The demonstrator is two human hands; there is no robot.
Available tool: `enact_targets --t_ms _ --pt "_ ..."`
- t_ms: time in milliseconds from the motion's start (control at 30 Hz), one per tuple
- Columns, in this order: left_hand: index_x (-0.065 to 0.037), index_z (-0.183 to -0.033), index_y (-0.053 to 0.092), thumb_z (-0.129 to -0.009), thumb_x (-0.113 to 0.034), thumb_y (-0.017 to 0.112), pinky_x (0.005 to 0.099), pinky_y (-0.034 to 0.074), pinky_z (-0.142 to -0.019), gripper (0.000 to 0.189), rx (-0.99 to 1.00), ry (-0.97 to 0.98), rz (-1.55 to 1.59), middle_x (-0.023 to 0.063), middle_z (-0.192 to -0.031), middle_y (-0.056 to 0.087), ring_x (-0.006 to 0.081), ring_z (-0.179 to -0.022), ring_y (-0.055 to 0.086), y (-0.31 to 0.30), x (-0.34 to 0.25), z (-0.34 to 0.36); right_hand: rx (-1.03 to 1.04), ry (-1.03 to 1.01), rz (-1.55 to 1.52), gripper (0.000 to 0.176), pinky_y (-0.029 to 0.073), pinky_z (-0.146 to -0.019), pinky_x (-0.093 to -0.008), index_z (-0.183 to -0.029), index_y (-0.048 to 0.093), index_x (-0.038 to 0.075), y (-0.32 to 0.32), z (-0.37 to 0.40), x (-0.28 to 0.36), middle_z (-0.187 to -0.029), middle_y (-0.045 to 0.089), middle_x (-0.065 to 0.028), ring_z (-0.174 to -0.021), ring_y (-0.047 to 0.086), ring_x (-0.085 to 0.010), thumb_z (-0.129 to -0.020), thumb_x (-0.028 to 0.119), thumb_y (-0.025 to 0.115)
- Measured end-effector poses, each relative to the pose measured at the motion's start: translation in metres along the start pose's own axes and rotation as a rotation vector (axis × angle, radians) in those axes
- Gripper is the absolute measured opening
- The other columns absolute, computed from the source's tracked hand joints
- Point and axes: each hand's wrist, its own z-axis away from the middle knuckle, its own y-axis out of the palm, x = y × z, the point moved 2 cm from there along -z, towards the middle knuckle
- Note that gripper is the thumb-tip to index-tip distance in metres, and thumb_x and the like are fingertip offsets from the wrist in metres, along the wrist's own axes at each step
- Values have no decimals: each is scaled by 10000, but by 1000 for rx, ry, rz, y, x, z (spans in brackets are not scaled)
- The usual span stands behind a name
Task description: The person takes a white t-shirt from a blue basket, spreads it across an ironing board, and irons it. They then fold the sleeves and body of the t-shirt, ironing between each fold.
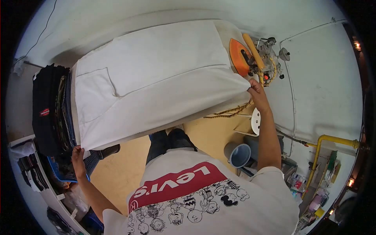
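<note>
White trousers (164, 82) lie lengthwise over a pale ironing board (225, 31), with a pocket and a long seam showing. At the near left corner, my left hand (78, 154) pinches the edge of the white cloth. My right hand (256, 89) is closed on the cloth's near right corner and pulls it out into a point. Just beyond my right hand, an orange iron (239, 56) rests at the board's right end, its dark handle showing.
Dark folded clothes (49, 109) stack at the board's left end, above a blue basket (92, 162). Right of the iron stands metal equipment (270, 58) with a yellow-black cord. A grey bucket (239, 155) stands on the floor near a yellow pipe (318, 152).
</note>
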Motion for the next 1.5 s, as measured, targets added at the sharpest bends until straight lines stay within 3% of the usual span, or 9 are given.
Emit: enact_targets --t_ms 100,167,733,800,900,1000,1200,1367,1500 --pt "-32 -974 535 -919 -31 544 227 360 -851 56 68 12 -47 2 -919 514 104 -889 465 -7 10 -8 2 -39 -1 159 437 -731 -258 -935 578 41 -5 -3 -4 -821 582 5 -796 560 -120 -810 -51 546" --pt "-35 -963 534 -914 -31 547 228 363 -838 51 99 10 -141 2 -907 508 105 -876 460 -5 13 -10 -84 -230 1129 173 469 -743 -322 -954 587 30 -12 3 -19 -831 609 -88 -796 598 -244 -799 -42 563" --pt "-5 -953 546 -930 -82 552 237 375 -795 80 70 16 -335 19 -875 530 110 -835 456 10 19 -10 -175 -370 713 185 440 -859 -425 -903 629 59 43 -116 7 -1014 569 -136 -1011 534 -325 -764 148 714" --pt "-4 -970 553 -933 -64 546 241 384 -809 70 44 15 -266 26 -892 546 113 -851 480 7 34 -12 -164 -126 749 233 423 -868 -444 -964 613 62 51 -109 7 -1069 554 -134 -1061 506 -337 -767 138 710" --pt "-1 -1007 567 -941 -73 550 255 402 -841 99 -44 -7 -249 31 -923 568 117 -901 511 15 35 -10 -431 -514 1007 562 376 -1015 -451 -1318 490 78 78 -86 -6 -1320 506 -159 -1214 468 -362 -807 194 695" --pt "-1 -1033 570 -949 -83 547 265 407 -861 120 -156 -35 -122 42 -957 574 124 -928 521 27 28 0 -107 -588 1038 643 293 -1110 -442 -1424 408 56 124 -47 6 -1449 408 -196 -1372 330 -364 -864 254 654" --pt "-20 -1032 579 -935 -59 576 243 411 -845 104 -172 51 -112 25 -940 569 115 -894 525 24 35 3 -295 -412 1205 613 255 -1127 -472 -1400 459 69 107 -70 -32 -1480 387 -157 -1392 305 -351 -879 327 651" --pt "-7 -1030 580 -919 -19 572 257 454 -756 112 -450 218 -121 39 -921 589 114 -826 546 51 2 -1 -146 -627 776 321 359 -1042 -444 -1142 634 108 260 -108 53 -1279 553 -127 -1207 470 -326 -834 171 695" --pt "-50 -1066 576 -952 -79 557 232 440 -757 118 -196 116 205 21 -945 583 92 -846 538 101 -29 -11 204 -776 516 217 430 -931 -418 -961 646 66 430 -143 104 -1054 601 -121 -1033 539 -326 -769 139 716"
